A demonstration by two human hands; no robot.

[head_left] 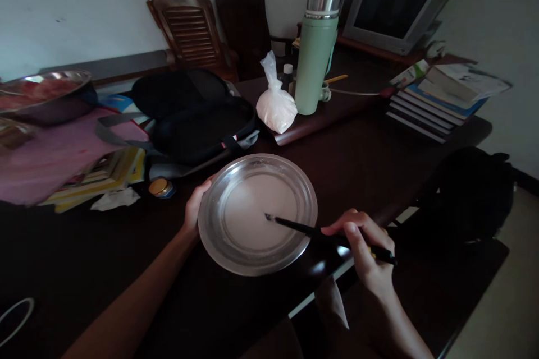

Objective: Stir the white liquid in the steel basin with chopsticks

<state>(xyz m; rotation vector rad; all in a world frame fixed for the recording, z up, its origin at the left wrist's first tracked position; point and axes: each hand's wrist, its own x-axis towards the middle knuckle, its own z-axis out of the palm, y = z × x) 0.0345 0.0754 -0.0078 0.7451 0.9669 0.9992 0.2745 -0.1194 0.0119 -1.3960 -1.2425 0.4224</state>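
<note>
A shallow round metal bowl (213, 244) stands on the dark table in front of me, with a whitish, floury-looking layer (252, 202) across its bottom. My left hand (196, 205) grips the bowl's left side; some of its fingers are hidden behind the rim. In my right hand (364, 244), beyond the bowl's right edge, are thin black chopsticks (297, 226), pinched between thumb and fingers. Their far tips dip into the whitish layer near the middle of the bowl. I cannot make out clearly whether the layer is liquid or powder.
Behind the bowl are a knotted plastic bag of white powder (275, 106) and a tall green thermos (315, 61). An open black case (202, 118), books (96, 174) and a small gold-lidded jar (161, 188) lie left. More books (429, 106) are stacked right, near a black bag (467, 196).
</note>
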